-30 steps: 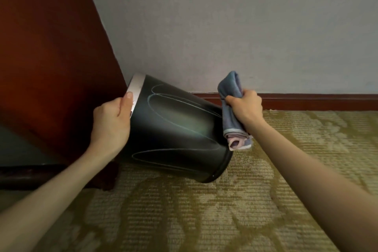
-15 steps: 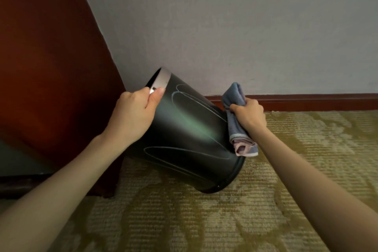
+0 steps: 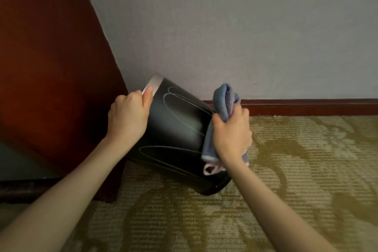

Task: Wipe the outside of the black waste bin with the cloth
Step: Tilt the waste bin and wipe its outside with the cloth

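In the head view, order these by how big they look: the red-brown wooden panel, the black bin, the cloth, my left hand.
1. wooden panel
2. black waste bin
3. left hand and cloth: about alike; the right hand hides part of it.

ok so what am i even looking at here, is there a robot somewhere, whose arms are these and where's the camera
There is no robot here: these are a person's two bare arms. Every picture comes from one wide-angle camera worn on the person's head, looking forward and down, so the arms reach in from the bottom. The left hand grips the pale rim of the black waste bin, which is tilted over the patterned carpet; whether its base touches the floor I cannot tell. The right hand holds a bunched blue-grey cloth against the bin's side. Behind are a grey wall, a dark skirting board and, on the left, a red-brown wooden panel.
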